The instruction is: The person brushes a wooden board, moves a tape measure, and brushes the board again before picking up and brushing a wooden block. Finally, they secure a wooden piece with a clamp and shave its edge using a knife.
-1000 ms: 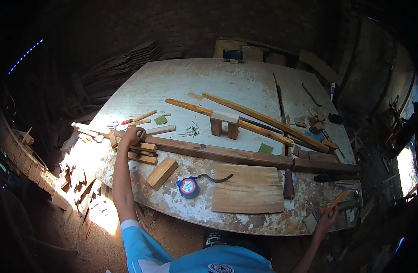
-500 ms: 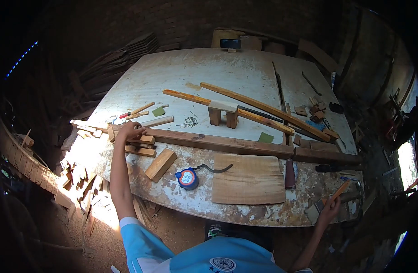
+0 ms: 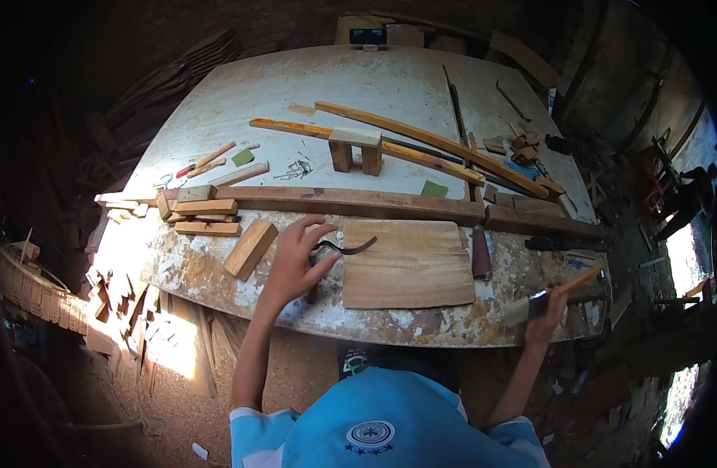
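My left hand (image 3: 298,256) is held above the bench, its fingers and thumb spread, holding nothing. It covers most of the blue tape measure, whose dark strap (image 3: 360,249) shows past the fingers and lies over a flat wooden board (image 3: 409,269). Left of that hand a short wood block (image 3: 251,249) lies at a slant. Over the front right of the bench, my right hand (image 3: 547,314) is closed around a paintbrush (image 3: 516,312) with an orange handle and pale bristles. Its bristles point left, towards the board.
A long wooden beam (image 3: 358,201) crosses the worktable (image 3: 241,86). Behind it stand a small wooden piece with two legs (image 3: 356,139) and long sticks (image 3: 421,134). Small offcuts (image 3: 206,207) are stacked at left. A dark maroon object (image 3: 481,253) lies beside the board.
My left hand has moved right and nearer, from the stacked offcuts to over the tape measure. The paintbrush in my right hand has tilted, its handle now pointing further right. The view has shifted.
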The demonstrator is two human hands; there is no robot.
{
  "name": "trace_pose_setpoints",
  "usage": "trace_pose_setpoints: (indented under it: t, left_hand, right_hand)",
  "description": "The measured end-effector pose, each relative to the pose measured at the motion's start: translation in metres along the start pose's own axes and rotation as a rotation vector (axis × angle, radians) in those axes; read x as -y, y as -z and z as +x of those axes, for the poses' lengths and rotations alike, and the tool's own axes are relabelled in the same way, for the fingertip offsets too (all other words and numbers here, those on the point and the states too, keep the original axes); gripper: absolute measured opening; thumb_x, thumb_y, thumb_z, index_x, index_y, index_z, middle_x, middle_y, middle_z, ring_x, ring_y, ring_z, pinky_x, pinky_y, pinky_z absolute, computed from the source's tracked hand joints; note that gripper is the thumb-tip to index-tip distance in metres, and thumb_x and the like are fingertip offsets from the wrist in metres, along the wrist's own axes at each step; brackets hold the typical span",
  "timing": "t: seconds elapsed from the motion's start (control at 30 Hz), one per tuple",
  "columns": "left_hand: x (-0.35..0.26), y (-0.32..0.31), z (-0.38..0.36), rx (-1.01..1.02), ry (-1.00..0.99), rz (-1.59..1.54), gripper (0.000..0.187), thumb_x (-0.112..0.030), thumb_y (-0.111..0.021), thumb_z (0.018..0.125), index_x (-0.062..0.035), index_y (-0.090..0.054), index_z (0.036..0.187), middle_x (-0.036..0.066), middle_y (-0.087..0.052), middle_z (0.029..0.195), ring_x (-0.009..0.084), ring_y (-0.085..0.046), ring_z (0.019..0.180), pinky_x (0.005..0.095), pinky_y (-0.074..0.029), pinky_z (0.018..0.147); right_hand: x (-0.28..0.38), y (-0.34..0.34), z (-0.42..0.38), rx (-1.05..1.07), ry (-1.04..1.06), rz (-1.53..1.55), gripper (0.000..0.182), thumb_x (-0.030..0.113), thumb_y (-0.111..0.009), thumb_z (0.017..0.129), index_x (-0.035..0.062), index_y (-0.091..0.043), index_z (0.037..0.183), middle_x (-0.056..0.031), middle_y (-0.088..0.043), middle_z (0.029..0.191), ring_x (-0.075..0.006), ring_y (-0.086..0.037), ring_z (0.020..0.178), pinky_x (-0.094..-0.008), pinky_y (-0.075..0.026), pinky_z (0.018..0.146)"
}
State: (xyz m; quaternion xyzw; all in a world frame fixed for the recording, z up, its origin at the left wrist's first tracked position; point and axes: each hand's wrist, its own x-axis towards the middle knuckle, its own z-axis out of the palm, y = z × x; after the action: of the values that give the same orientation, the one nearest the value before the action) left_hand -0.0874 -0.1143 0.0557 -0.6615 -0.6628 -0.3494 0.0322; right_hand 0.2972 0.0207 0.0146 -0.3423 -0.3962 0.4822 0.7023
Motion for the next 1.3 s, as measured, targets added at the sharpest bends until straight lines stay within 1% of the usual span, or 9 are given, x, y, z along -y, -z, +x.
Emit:
trace_pose_setpoints:
  t: [0.13,0.37,0.47,0.5,0.73,0.9,1.0,1.13,1.3]
  left_hand:
    - [-0.029,-0.044,-0.022,0.098,0.026,0.177,0.04,-0.036,-0.058,0.081,-0.0121,-0.057,0.112,0.015,-0.049,0.119,0.0319,-0.041,0.116,0.0449,-0.025,0.102]
    - [-0.017,-0.054,-0.025,0.104,0.032,0.335,0.051,-0.045,-0.052,0.082,-0.0096,-0.053,0.118,0.015,-0.051,0.119,0.0284,-0.049,0.11,0.0447,-0.027,0.1]
    - [-0.011,-0.061,-0.022,0.058,0.074,0.408,0.051,-0.044,-0.051,0.083,-0.0058,-0.053,0.117,0.015,-0.054,0.115,0.0284,-0.052,0.105,0.0458,-0.027,0.1]
    - [-0.009,-0.063,-0.019,0.046,0.095,0.435,0.048,-0.042,-0.051,0.083,-0.0069,-0.053,0.117,0.014,-0.055,0.114,0.0283,-0.052,0.105,0.0464,-0.027,0.1]
    - [0.021,-0.065,-0.007,-0.025,0.181,0.522,0.029,-0.031,-0.054,0.083,-0.0158,-0.059,0.107,0.008,-0.061,0.102,0.026,-0.053,0.103,0.0492,-0.023,0.101]
    - [0.015,-0.065,-0.002,-0.221,0.123,0.34,0.03,-0.02,-0.06,0.078,-0.0086,-0.06,0.106,0.012,-0.055,0.112,0.0304,-0.048,0.109,0.0473,-0.027,0.099]
    - [-0.008,-0.08,-0.006,-0.185,0.127,0.016,0.032,-0.016,-0.058,0.079,-0.0048,-0.057,0.109,0.016,-0.051,0.116,0.0331,-0.044,0.113,0.042,-0.034,0.096]
    - [-0.003,-0.096,-0.012,-0.125,0.192,-0.13,0.037,-0.017,-0.054,0.082,-0.0012,-0.053,0.116,0.019,-0.046,0.123,0.0349,-0.043,0.116,0.0398,-0.033,0.098]
    - [-0.001,-0.098,-0.009,-0.094,0.231,-0.128,0.038,-0.017,-0.052,0.085,-0.0012,-0.052,0.119,0.021,-0.04,0.132,0.0359,-0.041,0.12,0.0388,-0.032,0.099]
  right_hand:
    - [0.002,-0.059,-0.013,0.907,0.138,-0.525,0.027,0.014,-0.067,0.078,0.0052,-0.057,0.101,-0.007,-0.059,0.091,-0.0166,-0.058,0.085,-0.0294,-0.046,0.076]
    - [-0.03,-0.132,-0.044,1.242,0.262,-0.639,0.03,-0.001,-0.058,0.073,0.0046,-0.057,0.102,-0.0151,-0.059,0.106,-0.0329,-0.058,0.097,-0.0369,-0.045,0.087]
    - [-0.002,-0.146,-0.036,1.007,-0.253,-0.482,0.028,-0.003,-0.054,0.075,0.0036,-0.056,0.102,-0.0146,-0.058,0.108,-0.0327,-0.056,0.102,-0.0374,-0.044,0.088]
    - [-0.021,-0.15,-0.028,0.953,0.405,-0.587,0.025,0.0,-0.053,0.078,0.0021,-0.055,0.102,-0.0145,-0.059,0.107,-0.0328,-0.057,0.097,-0.0368,-0.045,0.083]
    - [-0.031,-0.152,-0.02,0.959,-0.243,-0.239,0.025,0.006,-0.053,0.081,0.0029,-0.054,0.105,-0.0153,-0.059,0.101,-0.0337,-0.057,0.093,-0.0375,-0.045,0.081]
    - [-0.048,-0.146,-0.017,1.119,0.23,-0.802,0.025,0.017,-0.052,0.087,0.0045,-0.056,0.109,-0.0137,-0.064,0.097,-0.0279,-0.061,0.093,-0.0357,-0.045,0.083]
    - [-0.009,-0.147,-0.021,1.342,-0.349,-0.235,0.032,0.018,-0.054,0.086,0.0027,-0.053,0.113,-0.0133,-0.06,0.108,-0.0275,-0.059,0.099,-0.0355,-0.046,0.084]
    - [-0.028,-0.157,-0.018,1.157,0.439,-0.863,0.029,0.023,-0.05,0.091,0.0035,-0.054,0.112,-0.0091,-0.059,0.108,-0.0182,-0.054,0.104,-0.0315,-0.038,0.093]
    - [-0.011,-0.134,-0.019,1.346,-0.205,-0.251,0.025,0.02,-0.054,0.086,0.0045,-0.056,0.105,-0.0159,-0.054,0.117,-0.0308,-0.054,0.103,-0.0388,-0.048,0.077]
